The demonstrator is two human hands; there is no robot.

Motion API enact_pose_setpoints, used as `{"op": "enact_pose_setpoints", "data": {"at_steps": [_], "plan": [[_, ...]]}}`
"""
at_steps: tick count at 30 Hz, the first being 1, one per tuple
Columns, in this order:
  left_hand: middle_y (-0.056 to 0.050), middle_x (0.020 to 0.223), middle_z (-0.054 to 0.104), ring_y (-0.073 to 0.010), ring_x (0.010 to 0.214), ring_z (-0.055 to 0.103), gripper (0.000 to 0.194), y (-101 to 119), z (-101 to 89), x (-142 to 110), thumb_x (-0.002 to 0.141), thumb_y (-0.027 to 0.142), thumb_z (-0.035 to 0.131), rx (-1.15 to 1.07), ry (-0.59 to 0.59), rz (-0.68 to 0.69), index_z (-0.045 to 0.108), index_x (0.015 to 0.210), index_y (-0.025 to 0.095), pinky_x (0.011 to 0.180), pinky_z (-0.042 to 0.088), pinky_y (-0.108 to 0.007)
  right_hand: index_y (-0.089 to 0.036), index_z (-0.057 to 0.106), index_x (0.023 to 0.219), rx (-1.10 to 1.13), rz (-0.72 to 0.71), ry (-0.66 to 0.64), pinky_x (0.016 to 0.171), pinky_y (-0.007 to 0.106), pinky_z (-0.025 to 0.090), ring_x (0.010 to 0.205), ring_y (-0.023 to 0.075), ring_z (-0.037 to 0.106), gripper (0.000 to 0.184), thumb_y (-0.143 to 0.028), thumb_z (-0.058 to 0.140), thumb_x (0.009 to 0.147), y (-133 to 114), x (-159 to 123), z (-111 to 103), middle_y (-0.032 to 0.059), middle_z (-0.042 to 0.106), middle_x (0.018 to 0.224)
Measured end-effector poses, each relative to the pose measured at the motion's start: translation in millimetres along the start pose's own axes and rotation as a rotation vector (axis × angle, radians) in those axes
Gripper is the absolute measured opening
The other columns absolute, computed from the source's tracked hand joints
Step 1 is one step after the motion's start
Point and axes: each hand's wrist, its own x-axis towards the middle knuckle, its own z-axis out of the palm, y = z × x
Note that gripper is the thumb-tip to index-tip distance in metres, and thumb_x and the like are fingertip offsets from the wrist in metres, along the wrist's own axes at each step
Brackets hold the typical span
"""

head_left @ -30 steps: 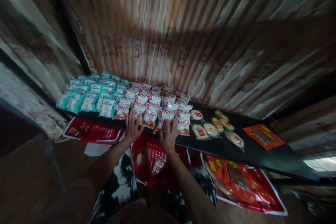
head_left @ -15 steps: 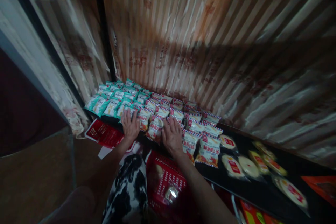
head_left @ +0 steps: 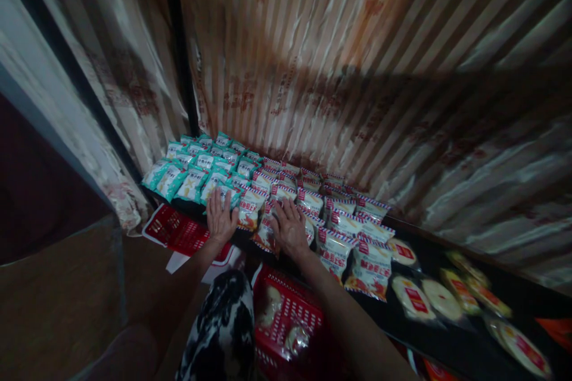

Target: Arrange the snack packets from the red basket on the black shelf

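Observation:
Rows of teal snack bags (head_left: 191, 184) fill the left end of a black shelf (head_left: 375, 309). Beside them on the right stand rows of white snack bags with red lettering and striped edges (head_left: 370, 262). My left hand (head_left: 220, 217) lies with fingers stretched against the front teal bags, near where the two kinds meet. My right hand (head_left: 290, 229) rests, fingers spread, on the front white bags, partly covering one of them (head_left: 267, 229). Neither hand is wrapped round a bag.
Flat round packets (head_left: 413, 297) and small yellow packets (head_left: 460, 292) lie further right on the shelf. Below its front edge are a red basket holding round packets (head_left: 286, 315) and another red basket (head_left: 179, 229). A striped curtain (head_left: 286, 59) hangs behind; a dark post (head_left: 181, 47) stands at the corner.
The view has tilted down and shifted slightly. My right hand has moved a little left over the white bags' fronts. My left hand stays by the teal bags.

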Motion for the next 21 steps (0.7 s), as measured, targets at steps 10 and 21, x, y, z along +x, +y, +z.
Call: {"op": "enact_pose_setpoints", "data": {"at_steps": [10,21], "plan": [[-0.017,0.153,0.025,-0.03,0.143,0.019,0.051,-4,5.7,10,0.094,0.03,0.037,0.009,-0.017,0.045,0.039,0.142,0.014,0.111,0.027,-0.049,-0.022,0.051,0.134,0.004,-0.081,-0.163,0.11,0.047,0.022,0.141,0.0275,0.026,0.045,-0.042,0.037,0.096,-17,48,6,0.0092,0.044,0.145],[-0.018,0.151,0.028,-0.0275,0.143,0.019,0.053,-5,12.1,6,0.094,0.03,0.037,-0.006,0.001,0.027,0.035,0.143,0.01,0.112,0.027,-0.048,-0.019,0.052,0.133,0.04,-0.151,-0.05,0.11,0.049,0.02,0.14,0.03,0.026,0.046,-0.04,0.041,0.094,-43,73,21,0.0142,0.038,0.149]]}}
